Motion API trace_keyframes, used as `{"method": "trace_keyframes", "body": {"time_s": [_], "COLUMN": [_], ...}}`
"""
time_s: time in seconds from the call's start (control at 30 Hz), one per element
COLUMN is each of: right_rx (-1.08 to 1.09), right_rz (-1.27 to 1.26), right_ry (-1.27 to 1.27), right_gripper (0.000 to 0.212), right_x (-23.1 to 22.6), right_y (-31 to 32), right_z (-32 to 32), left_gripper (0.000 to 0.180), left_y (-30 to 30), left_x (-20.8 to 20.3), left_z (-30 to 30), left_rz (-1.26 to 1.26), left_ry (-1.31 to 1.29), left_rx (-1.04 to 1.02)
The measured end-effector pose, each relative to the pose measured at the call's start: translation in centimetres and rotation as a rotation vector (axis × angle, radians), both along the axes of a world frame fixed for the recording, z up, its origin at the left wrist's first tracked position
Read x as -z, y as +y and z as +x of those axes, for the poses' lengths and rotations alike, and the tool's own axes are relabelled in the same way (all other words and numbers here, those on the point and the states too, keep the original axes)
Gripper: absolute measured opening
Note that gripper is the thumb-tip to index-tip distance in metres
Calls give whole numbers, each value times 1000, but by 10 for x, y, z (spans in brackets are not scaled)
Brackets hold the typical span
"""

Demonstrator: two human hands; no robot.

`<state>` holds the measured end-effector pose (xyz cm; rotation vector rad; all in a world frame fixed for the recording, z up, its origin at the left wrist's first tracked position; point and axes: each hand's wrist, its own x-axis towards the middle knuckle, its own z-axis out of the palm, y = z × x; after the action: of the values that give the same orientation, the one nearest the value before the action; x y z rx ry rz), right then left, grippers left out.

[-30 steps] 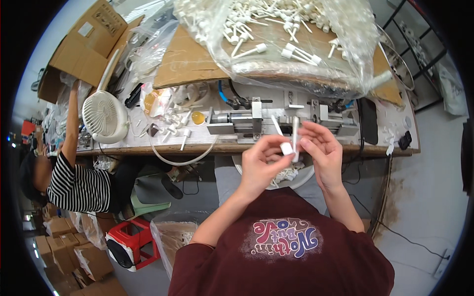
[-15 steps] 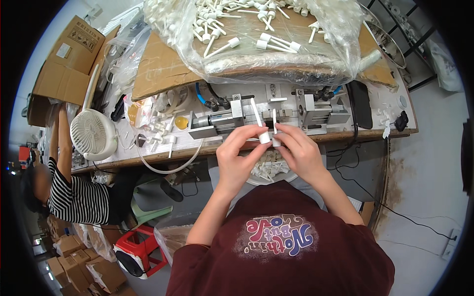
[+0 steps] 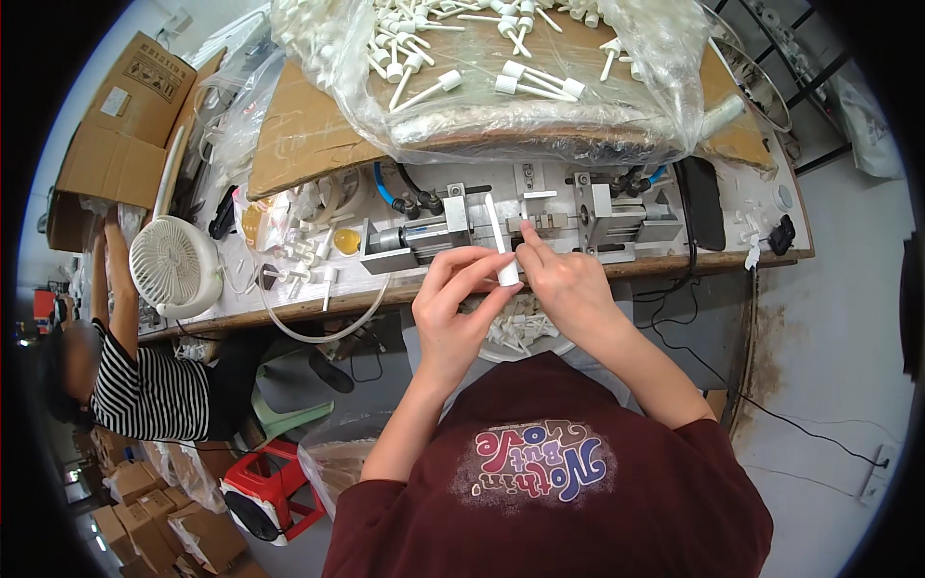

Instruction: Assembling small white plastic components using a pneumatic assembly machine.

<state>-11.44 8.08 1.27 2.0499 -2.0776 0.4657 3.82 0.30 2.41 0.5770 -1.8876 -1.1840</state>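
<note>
My left hand (image 3: 455,294) is closed, pinching a white cap with a long stem (image 3: 498,236) between thumb and fingers. The stem points up and away, toward the metal fixture. Beside it, my right hand (image 3: 564,284) reaches forward with its fingertips at the small metal block (image 3: 551,222) in the middle of the fixture. A short piece of a second white stem (image 3: 524,208) shows just beyond those fingertips; the rest of that part is hidden under the fingers. Metal clamp units stand on either side, the left one (image 3: 416,236) and the right one (image 3: 617,217).
A plastic-lined cardboard sheet (image 3: 313,130) heaped with white stemmed caps lies above the fixture. Below my hands is a bowl of white parts (image 3: 525,328). A white fan (image 3: 175,263) and loose parts (image 3: 313,252) stand left. Further left, a person (image 3: 154,385) reaches into a carton (image 3: 120,135).
My right hand has moved forward from beside the left hand to the fixture's middle block, carrying its white stemmed cap. The left hand keeps its cap, shifting slightly left.
</note>
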Motion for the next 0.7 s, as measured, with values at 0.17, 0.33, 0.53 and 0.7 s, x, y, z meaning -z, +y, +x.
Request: {"method": "trace_keyframes", "body": {"time_s": [0.17,0.33,0.53,0.7], "right_rx": [3,-86,49,285], "right_rz": [18,21,-352,-72], "right_ry": [-10,-247,-294,-32], "right_gripper": [16,28,17,34], "right_x": [0,-28,-81,-105], "right_y": [-2,-3,-60,-122], "right_z": [0,-16,-63,-104], "left_gripper": [35,36,35,29], "left_y": [0,-2,3,2], "left_x": [-5,-5,2,13], "left_z": [-1,2,1,-13], "left_rz": [-18,-130,-358,-635], "left_ry": [-22,-33,-226,-312], "left_rx": [-38,-46,-35,-77]}}
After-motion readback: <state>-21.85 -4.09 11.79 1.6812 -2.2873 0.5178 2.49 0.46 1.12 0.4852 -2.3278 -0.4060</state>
